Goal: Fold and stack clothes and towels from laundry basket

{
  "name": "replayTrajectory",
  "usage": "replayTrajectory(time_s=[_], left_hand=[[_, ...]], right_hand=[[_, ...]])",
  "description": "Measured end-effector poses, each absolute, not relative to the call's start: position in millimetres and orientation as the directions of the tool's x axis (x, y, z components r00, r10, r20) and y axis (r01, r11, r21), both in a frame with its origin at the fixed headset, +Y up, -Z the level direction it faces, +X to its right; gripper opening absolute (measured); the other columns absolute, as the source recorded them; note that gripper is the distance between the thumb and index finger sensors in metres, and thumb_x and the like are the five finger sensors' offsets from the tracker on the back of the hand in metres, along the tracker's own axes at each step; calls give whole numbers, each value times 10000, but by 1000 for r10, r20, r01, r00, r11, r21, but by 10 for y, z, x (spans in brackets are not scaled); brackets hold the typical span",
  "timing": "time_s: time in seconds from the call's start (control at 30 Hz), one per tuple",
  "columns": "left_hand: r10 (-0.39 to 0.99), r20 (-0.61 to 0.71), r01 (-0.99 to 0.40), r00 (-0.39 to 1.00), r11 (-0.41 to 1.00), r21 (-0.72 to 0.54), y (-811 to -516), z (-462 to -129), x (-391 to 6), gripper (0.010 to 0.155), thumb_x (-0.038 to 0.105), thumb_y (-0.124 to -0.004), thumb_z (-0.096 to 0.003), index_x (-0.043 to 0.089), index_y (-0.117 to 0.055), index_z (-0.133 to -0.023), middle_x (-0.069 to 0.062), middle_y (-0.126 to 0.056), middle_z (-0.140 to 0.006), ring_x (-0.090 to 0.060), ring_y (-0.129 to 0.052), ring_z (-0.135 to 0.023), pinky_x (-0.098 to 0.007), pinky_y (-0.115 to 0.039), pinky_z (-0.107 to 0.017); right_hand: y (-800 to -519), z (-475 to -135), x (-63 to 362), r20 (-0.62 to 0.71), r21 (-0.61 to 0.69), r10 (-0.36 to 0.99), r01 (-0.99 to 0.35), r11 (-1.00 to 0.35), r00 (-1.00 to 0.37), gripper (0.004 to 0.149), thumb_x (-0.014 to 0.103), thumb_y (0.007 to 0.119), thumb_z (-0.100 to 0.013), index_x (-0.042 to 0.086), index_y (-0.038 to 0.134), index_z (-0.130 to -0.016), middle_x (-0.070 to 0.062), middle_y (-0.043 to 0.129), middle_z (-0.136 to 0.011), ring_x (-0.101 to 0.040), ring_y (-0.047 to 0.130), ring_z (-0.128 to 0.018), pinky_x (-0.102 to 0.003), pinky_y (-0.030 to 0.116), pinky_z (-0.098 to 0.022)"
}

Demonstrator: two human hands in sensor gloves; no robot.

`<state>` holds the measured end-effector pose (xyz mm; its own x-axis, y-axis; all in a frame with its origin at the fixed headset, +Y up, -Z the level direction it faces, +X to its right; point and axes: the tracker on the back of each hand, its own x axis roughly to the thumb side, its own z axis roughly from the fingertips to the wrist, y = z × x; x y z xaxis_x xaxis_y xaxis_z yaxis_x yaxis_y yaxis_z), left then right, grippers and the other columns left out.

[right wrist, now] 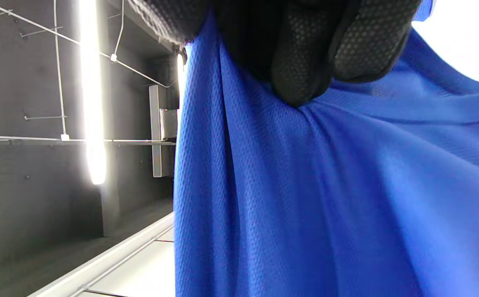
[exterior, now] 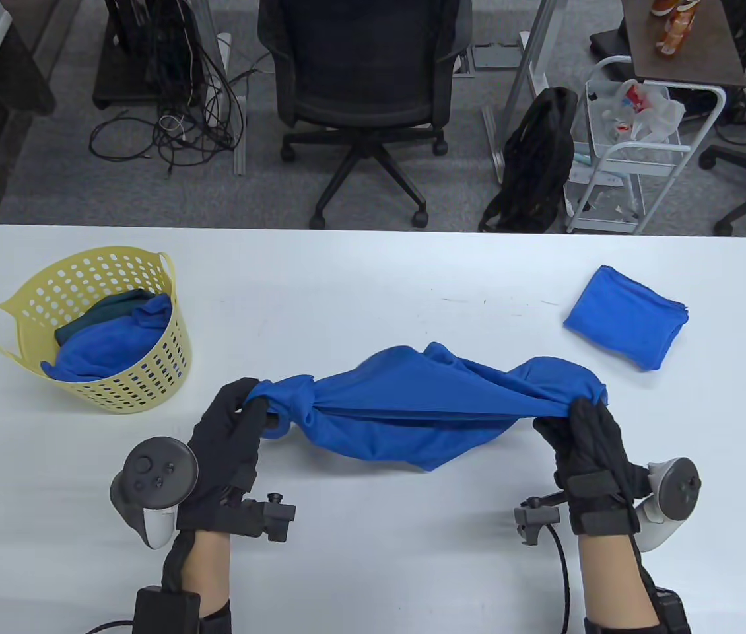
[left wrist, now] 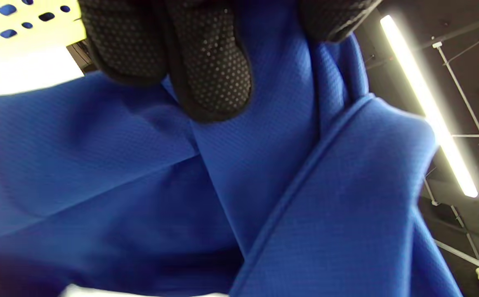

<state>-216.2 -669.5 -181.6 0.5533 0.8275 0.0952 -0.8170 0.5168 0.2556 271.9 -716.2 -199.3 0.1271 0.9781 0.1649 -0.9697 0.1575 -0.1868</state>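
Spanning the whole near half of the scene, the white counter [exterior: 373, 277] carries everything. Largest on it is the blue garment [exterior: 412, 409], stretched sideways above the near middle of the counter, bunched and sagging between the two hands. The yellow laundry basket [exterior: 142, 383] stands at the left, perforated, with one handle loop pointing left; inside it lie a crumpled blue towel [exterior: 109, 343] and a dark green cloth [exterior: 99, 314] partly under it. At the far right a folded blue towel [exterior: 627, 317] lies flat, well apart from the garment.

The left hand [exterior: 228, 436] grips the garment's left end, fingers [left wrist: 210, 66] curled tight over the fabric; the left wrist view shows them pressing into the mesh weave beside a seam. The right hand [exterior: 584, 442] clamps the right end in the same way, its fingertips [right wrist: 301, 62] pinching a gathered fold in the right wrist view. A tracker sits on the outer side of each hand.
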Motion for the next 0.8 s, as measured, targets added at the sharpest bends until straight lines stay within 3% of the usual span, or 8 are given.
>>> replayTrajectory(time_s=[0.17,0.33,0.43,0.53,0.57,0.63,0.67,0.8], left_hand=[[822,125,-821,556,520,236,-6684,-1818,-2124,476,500,-667,-660,204,-707,-1030,-171,-860,-1017,-193,-1051,-683,-474,-854,-618],[889,406,-975,212,163,152,-6437,-1668,-2137,482,482,-666,-652,207,-658,-1048,-160,-804,-1064,-187,-1023,-773,-448,-830,-673],[877,444,-982,187,153,111,-6261,-1529,-2109,484,491,-664,-655,207,-664,-1047,-153,-830,-1040,-169,-1036,-717,-445,-847,-643],[846,387,-926,366,291,241,-6242,-1506,-2081,486,489,-674,-653,195,-683,-1039,-143,-879,-980,-154,-1048,-644,-447,-861,-607],[841,313,-891,440,368,264,-6312,-1564,-2077,487,486,-673,-654,189,-681,-1040,-145,-877,-983,-155,-1049,-658,-447,-858,-615],[840,182,-853,510,467,233,-6489,-1692,-2057,489,472,-670,-656,184,-664,-1051,-162,-841,-1020,-189,-1034,-719,-465,-835,-647],[842,153,-851,517,485,203,-6616,-1781,-2037,484,461,-675,-657,180,-665,-1051,-172,-828,-1033,-208,-1028,-742,-476,-825,-654],[836,75,-835,544,532,139,-6828,-1910,-1979,479,446,-686,-655,167,-673,-1044,-189,-814,-1044,-244,-1017,-766,-498,-811,-659]], right_hand=[[-7154,-1996,2696,189,-181,973,-969,167,132,444,308,578,-668,57,684,-1019,-263,615,-1078,-420,797,-847,-608,695,-630],[-6924,-1942,2721,328,-90,889,-926,367,321,446,321,568,-675,79,663,-1037,-239,581,-1105,-407,768,-885,-622,667,-654],[-6725,-1857,2720,386,-58,854,-915,400,349,446,325,562,-678,86,655,-1044,-228,590,-1103,-396,772,-886,-604,677,-656],[-6673,-1822,2726,372,-133,897,-942,307,240,456,317,564,-679,69,655,-1051,-248,585,-1104,-420,759,-897,-610,678,-648],[-6705,-1847,2724,356,-143,920,-964,226,163,491,314,555,-682,42,627,-1084,-297,488,-1144,-496,650,-959,-670,621,-655],[-6794,-1909,2713,308,-100,951,-995,-4,-35,635,347,523,-700,15,345,-1211,-372,206,-1182,-623,335,-1016,-778,438,-652],[-6867,-1941,2715,245,-94,954,-984,-153,-171,661,351,519,-707,29,258,-1222,-389,150,-1174,-645,293,-1007,-785,430,-649],[-7030,-2010,2699,159,-163,932,-939,-302,-327,658,283,620,-687,-29,342,-1197,-428,226,-1154,-674,378,-975,-776,472,-639]])
